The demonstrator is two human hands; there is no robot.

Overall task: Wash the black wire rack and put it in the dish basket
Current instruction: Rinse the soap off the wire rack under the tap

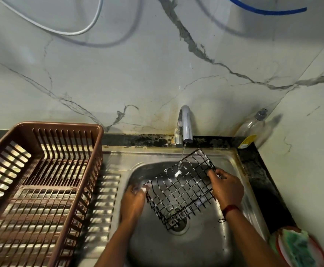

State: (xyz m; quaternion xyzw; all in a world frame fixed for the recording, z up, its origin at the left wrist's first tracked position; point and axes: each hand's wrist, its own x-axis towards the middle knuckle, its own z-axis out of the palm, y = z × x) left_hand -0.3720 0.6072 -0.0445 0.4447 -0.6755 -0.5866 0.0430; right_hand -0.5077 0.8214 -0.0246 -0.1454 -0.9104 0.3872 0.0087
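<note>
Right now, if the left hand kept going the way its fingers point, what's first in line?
The left hand points up toward the sink's back. Its fingertips already touch the black wire rack corner; past that, probably the basin's back wall. Depth unclear.

Soapy black wire rack (180,189), shiny steel sink (205,247), brown plastic basket (61,128)

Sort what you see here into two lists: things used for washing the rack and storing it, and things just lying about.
In use: black wire rack, left hand, right hand, running tap, steel sink, brown dish basket.

Lying about: green sponge on its red dish, soap bottle, blue hose, white cable.
</note>
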